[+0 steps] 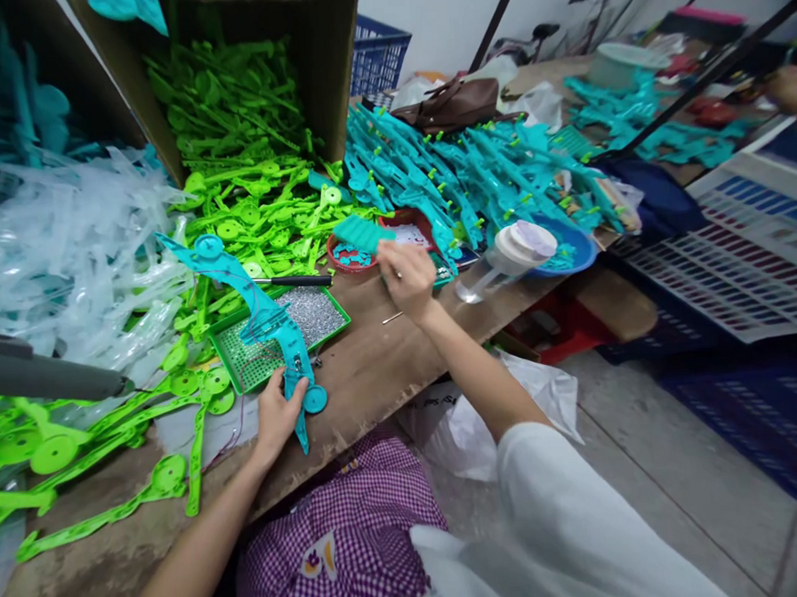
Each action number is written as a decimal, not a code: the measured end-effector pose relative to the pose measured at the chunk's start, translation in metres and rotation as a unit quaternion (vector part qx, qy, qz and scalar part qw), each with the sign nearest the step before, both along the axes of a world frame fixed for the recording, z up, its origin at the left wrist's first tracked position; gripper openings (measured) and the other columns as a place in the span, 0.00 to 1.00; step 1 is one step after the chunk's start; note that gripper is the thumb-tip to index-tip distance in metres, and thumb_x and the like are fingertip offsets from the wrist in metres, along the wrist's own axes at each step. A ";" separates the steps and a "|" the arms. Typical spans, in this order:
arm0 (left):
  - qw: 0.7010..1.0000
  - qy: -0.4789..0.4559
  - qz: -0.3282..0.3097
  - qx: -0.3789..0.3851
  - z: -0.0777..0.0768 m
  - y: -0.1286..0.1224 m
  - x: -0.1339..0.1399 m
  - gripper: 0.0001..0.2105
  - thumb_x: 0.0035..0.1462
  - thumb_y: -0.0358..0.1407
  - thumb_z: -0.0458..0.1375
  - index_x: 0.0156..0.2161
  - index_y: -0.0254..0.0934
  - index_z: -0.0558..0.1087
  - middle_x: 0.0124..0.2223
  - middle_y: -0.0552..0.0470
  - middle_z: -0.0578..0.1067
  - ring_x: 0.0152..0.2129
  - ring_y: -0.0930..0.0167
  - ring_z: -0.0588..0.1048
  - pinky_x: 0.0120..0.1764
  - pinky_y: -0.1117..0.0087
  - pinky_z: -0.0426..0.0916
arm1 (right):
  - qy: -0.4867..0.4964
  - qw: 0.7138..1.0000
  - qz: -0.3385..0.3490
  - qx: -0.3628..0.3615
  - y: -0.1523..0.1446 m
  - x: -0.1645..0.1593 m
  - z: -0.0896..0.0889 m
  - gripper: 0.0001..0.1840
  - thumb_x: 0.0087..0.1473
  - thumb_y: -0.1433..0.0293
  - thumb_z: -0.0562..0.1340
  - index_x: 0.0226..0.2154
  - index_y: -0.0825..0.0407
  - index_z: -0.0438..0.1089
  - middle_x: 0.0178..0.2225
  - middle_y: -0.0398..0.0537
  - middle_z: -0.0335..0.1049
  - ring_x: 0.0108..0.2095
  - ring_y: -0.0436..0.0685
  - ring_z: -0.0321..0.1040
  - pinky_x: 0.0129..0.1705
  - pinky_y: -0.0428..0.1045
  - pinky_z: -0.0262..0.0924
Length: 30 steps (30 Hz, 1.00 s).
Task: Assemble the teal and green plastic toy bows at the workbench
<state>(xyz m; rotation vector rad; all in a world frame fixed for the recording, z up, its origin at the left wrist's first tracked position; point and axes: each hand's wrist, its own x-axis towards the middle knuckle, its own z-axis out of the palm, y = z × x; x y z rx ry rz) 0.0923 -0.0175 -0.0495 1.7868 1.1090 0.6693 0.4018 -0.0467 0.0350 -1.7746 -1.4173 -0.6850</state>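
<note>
Room: pale wall [430, 12], grey floor [626, 447], crates [773, 248] to the right.
Surface [368, 362]: brown, worn, crowded with green parts [260, 208].
Teal part [272, 323]: over the green tray [255, 364]; long axis slants from far left to the near edge.
Hands: apart; left hand [275, 416] clamped on its near end; right hand [407, 280] bunched by the red bowl [353, 267], grip unclear.

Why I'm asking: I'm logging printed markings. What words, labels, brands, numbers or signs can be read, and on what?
No text can be read here.
White bag below the worktable: dark lettering, too blurred to read.
Turquoise piece in the left hand: no text that I can make out.
</note>
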 end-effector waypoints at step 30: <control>1.000 0.004 -0.009 -0.017 0.002 0.000 -0.002 0.17 0.52 0.48 0.58 0.40 0.36 0.72 0.33 0.50 0.78 0.29 0.65 0.75 0.36 0.65 0.68 | 0.523 0.826 -0.126 0.167 -0.074 -0.088 -0.041 0.18 0.52 0.56 0.61 0.40 0.51 0.68 0.25 0.39 0.67 0.17 0.47 0.62 0.19 0.45 0.59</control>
